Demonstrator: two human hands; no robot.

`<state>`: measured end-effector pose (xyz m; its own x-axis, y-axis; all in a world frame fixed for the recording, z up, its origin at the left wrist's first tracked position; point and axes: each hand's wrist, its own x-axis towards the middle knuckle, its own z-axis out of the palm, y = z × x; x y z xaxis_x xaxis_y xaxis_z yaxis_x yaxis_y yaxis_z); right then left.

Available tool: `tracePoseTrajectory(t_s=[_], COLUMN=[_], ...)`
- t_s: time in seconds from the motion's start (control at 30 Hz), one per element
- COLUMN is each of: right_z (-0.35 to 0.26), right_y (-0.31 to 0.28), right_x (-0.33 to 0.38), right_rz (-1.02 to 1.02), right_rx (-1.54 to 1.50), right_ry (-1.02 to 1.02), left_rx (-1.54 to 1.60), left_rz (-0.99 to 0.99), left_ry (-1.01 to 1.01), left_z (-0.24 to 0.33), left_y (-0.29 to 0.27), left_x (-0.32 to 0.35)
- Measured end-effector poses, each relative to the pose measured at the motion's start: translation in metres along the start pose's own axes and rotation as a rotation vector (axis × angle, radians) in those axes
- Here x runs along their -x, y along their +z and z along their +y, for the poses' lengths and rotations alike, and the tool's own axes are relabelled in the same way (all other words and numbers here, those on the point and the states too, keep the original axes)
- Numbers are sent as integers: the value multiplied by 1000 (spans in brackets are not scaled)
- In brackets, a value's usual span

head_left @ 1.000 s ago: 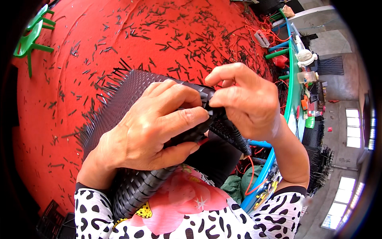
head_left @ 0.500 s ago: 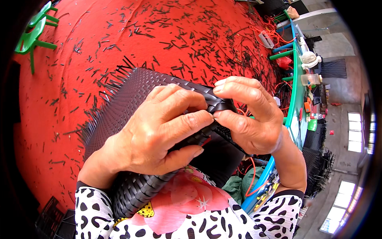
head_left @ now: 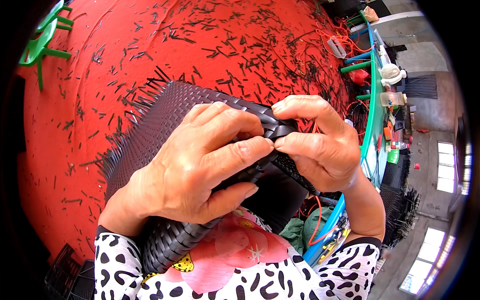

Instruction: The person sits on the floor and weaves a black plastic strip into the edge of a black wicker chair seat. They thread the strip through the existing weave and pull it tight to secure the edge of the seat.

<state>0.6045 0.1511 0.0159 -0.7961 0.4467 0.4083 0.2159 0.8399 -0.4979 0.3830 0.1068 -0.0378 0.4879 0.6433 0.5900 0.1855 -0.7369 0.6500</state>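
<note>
A dark woven piece (head_left: 155,122) made of flat black plastic strips leans across my lap, loose strip ends fringing its far-left edge. My left hand (head_left: 192,162) lies over its upper rim near the corner, fingers bent, index tip and thumb pressing on the weave. On the corner's other side, my right hand (head_left: 325,145) has its thumb tip against a folded strip (head_left: 281,131), with the index finger curved above it. Both hands' tips nearly meet at this strip. A rounded woven edge (head_left: 175,245) shows beneath my left wrist. The undersides of my fingers are hidden.
Black strip offcuts litter the red floor covering (head_left: 120,30). On the right runs a green-edged table (head_left: 372,120) holding a small white fan (head_left: 391,74) and a clear jar (head_left: 392,99). Orange cords (head_left: 320,220) hang near my right arm. Green chairs (head_left: 42,47) stand far left.
My right thumb has straightened slightly and shifted a little right along the corner strip. The left hand stays on the weave, with its index tip moved slightly right.
</note>
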Motion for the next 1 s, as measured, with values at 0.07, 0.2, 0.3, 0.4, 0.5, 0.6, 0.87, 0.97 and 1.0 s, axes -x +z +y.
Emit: tracePoseTrajectory(t_s=[0.07, 0.2, 0.3, 0.4, 0.5, 0.6, 0.87, 0.97, 1.0], right_z=[1, 2, 3, 5, 8, 7, 5, 5, 5], right_y=[2, 1, -2, -1, -1, 1, 6, 5, 5], right_x=[1, 1, 4, 3, 3, 5, 3, 2, 2], right_rz=[11, 24, 11, 21, 37, 42, 50, 52, 51], right_rx=[-30, -89, -22, 148, 252, 270, 251, 250, 229], right_ry=[-2, 10, -22, -160, -250, -261, -243, -240, -226], left_rx=[9, 11, 9, 16, 25, 31, 27, 22, 20], left_rz=[2, 15, 13, 23, 37, 35, 39, 31, 25], left_ry=[-1, -7, -5, -3, -1, 1, 4, 0, -1], left_z=[0, 1, 2, 1, 0, 0, 1, 1, 1], left_y=[0, 1, 1, 1, 3, 3, 4, 3, 2], left_x=[0, 1, 1, 1, 2, 2, 2, 2, 1])
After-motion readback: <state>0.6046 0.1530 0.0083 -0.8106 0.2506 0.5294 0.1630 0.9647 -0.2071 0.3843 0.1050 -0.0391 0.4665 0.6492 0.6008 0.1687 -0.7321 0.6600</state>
